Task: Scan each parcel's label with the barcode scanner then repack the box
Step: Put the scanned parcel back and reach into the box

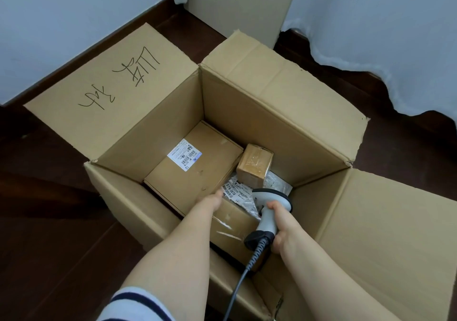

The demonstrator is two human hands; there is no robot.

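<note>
at the bottom of the frame a white sleeve (pixel 138 306) with dark stripes is covering the left upper arm, and both bare forearms are reaching down into a large open cardboard box (pixel 272 122) standing on the dark wooden floor (pixel 49 221). a grey cable (pixel 243 277) is running up from the bottom edge to the butt of the barcode scanner (pixel 269 215). the right hand (pixel 284 224) is gripping the scanner's white handle, fingers and thumb wrapped round it, with the head pointing down into the box, right of centre. the left hand (pixel 210 200) is touching the edge of a plastic-wrapped parcel (pixel 238 193) with a printed label; its fingers are pointing away, so i cannot tell whether they are pinching or only resting there. under both hands a brown parcel (pixel 230 224) with clear tape is lying against the near wall. beyond, a flat carton (pixel 197 172) bearing a white label (pixel 185 154) is filling the left of the box floor, and a small taped parcel (pixel 254 166) is sitting tilted just right of it. in the upper left a flap (pixel 111 83) with handwritten characters is lying open. farther back an upright carton (pixel 242 4) is standing at the top, a white cloth (pixel 395 36) hanging at upper right.
</note>
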